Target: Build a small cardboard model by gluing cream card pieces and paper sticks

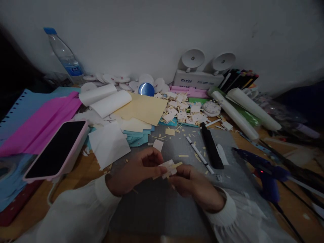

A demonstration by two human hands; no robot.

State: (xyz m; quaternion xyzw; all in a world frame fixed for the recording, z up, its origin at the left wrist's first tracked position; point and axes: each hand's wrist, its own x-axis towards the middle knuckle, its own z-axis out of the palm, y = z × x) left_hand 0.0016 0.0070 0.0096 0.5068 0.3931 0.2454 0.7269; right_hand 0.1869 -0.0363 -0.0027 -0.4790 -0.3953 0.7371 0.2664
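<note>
In the middle of the head view, a small white paper square with pale yellow paper strips (168,164) sticks out from between my fingers. My left hand (140,168) pinches its left side, thumb on top. At the right edge, my right hand (193,185) is closed with its fingertips against the piece and its strips. Just beyond my left fingers lies another small white square (158,145). Past it, many similar small paper pieces (182,108) with dark marks are heaped up. A white pen (199,155) and a black, long flat object (212,146) rest on the grey mat (152,209).
A blue glue gun (264,168) with a lit red light and cable lies at right. At left are a phone in a pink case (58,148) and coloured paper (43,118). Paper rolls (235,114), a bottle (65,57) and white discs (113,79) stand toward the wall.
</note>
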